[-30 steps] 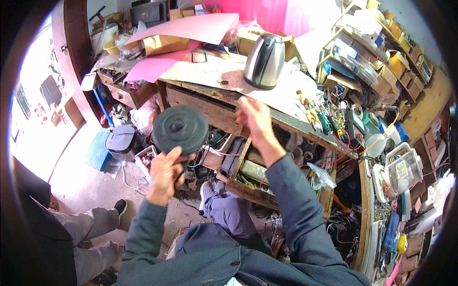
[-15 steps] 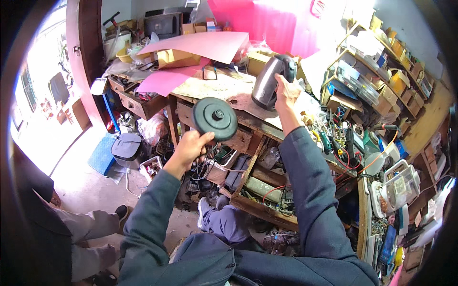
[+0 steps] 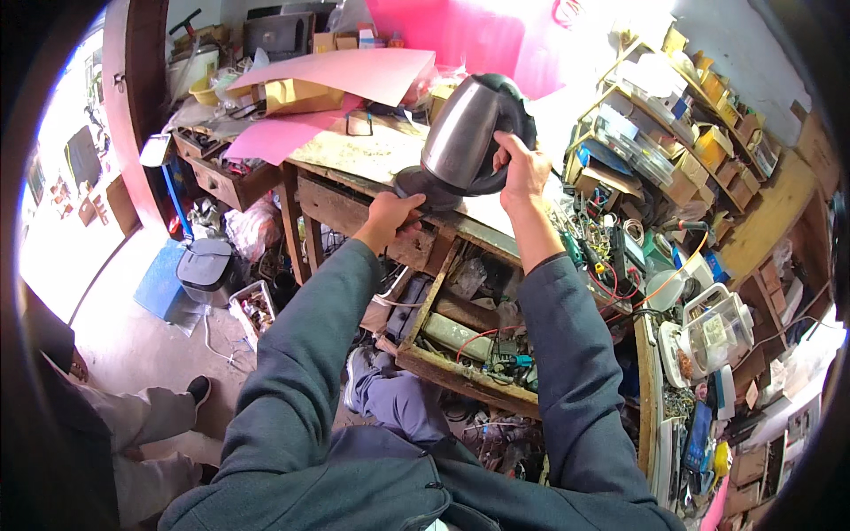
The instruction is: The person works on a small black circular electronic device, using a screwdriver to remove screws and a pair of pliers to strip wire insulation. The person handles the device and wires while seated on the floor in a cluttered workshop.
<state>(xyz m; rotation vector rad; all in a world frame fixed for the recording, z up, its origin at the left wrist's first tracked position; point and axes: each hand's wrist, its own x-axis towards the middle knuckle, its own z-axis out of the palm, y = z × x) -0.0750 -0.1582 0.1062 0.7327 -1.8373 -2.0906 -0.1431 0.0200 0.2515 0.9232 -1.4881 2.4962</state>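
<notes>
A brushed-steel electric kettle [image 3: 459,133] with a black handle and lid is tilted a little over the front of the cluttered workbench. Wrapped around its handle are the fingers of my right hand [image 3: 526,174]. My left hand [image 3: 387,219] pinches the near left edge of the round black kettle base [image 3: 410,181], thumb on top. The base lies right under the kettle's bottom, which covers most of it. Whether the two are fully seated together I cannot tell.
Pink sheets [image 3: 354,73] lie across the workbench [image 3: 390,146]. An open drawer [image 3: 469,380] of parts juts out below. Tools and wires [image 3: 611,248] crowd the right side, beside shelves of boxes [image 3: 691,150]. Another person's legs [image 3: 155,416] are at the lower left.
My left hand has raised the base, turned it over and brought it under the kettle. My right hand has moved the kettle left and nearer to me.
</notes>
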